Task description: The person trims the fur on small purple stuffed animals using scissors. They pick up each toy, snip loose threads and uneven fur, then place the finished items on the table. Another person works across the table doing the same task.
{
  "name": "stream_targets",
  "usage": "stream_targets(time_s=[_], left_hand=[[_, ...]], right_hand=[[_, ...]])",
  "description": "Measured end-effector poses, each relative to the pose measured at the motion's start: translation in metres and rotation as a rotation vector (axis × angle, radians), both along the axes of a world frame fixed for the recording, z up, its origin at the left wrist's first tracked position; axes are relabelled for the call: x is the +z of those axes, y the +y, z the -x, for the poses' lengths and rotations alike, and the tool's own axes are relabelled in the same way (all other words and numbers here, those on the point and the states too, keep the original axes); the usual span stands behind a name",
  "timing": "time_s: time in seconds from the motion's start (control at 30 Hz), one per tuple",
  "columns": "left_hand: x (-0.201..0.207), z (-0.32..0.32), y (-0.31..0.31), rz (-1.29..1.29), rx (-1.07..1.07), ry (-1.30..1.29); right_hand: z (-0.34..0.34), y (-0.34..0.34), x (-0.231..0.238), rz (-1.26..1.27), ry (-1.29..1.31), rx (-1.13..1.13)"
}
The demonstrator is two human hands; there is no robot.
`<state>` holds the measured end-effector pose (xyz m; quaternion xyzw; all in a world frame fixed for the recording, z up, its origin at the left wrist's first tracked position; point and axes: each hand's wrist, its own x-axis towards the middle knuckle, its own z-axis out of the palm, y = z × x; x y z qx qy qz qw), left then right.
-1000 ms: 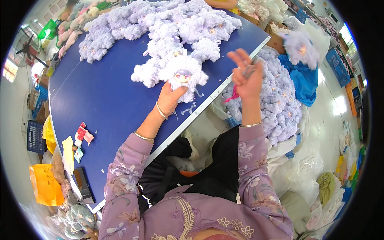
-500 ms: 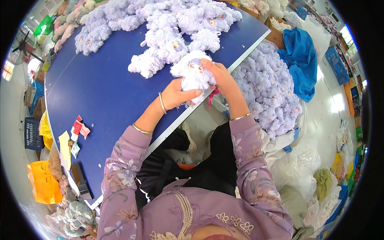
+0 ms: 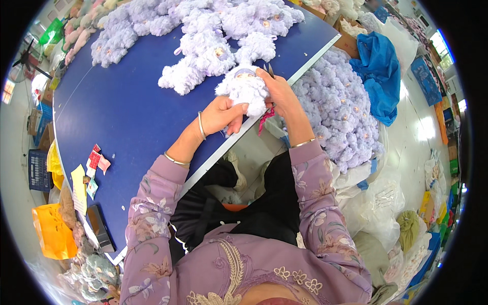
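A fluffy pale-lilac plush doll (image 3: pixel 244 93) with a small face patch is held at the table's right edge. My left hand (image 3: pixel 219 116) grips its lower left side, thumb on the front. My right hand (image 3: pixel 280 94) is closed on the doll's right side, thumb near the face. Dark pointed blades (image 3: pixel 270 70), like those of small scissors or thread snips, stick up from behind the right hand. A pinkish-red wrapped piece (image 3: pixel 265 119) hangs below that hand; whether it joins the blades is hidden.
Many similar lilac plush toys (image 3: pixel 203 56) lie on the blue table (image 3: pixel 127 112). Another heap (image 3: pixel 338 109) sits right of the table edge, beside a blue plastic bag (image 3: pixel 378 76). Small packets (image 3: pixel 95 160) and a dark box (image 3: pixel 99 229) rest at the table's left.
The doll has tilted, its face now higher and more of its fluffy body showing. Dark blades have come into sight above my right hand. The view has shifted slightly.
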<state>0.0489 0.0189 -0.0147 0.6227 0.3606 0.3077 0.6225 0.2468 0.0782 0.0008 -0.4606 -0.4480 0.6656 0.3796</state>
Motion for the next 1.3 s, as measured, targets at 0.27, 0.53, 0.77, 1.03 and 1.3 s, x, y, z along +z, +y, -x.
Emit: stream_targets(time_s=[0.27, 0.53, 0.77, 1.03, 1.3], left_hand=[[-0.01, -0.001, 0.001, 0.12, 0.043, -0.311], [-0.006, -0.001, 0.001, 0.062, 0.066, -0.246], [-0.006, -0.01, -0.005, -0.128, 0.033, -0.216], [0.003, 0.002, 0.011, -0.607, 0.295, 0.157], [0.043, -0.001, -0.04, -0.821, -0.081, 0.382]], right_hand=[[0.002, 0.002, -0.003, 0.025, 0.039, -0.076], [-0.001, 0.004, -0.004, 0.015, 0.045, -0.067], [-0.089, 0.051, -0.019, -0.38, 0.995, -0.123], [-0.078, 0.037, 0.002, -0.22, 0.656, -0.539], [-0.093, 0.03, 0.0, -0.275, 0.544, -0.568]])
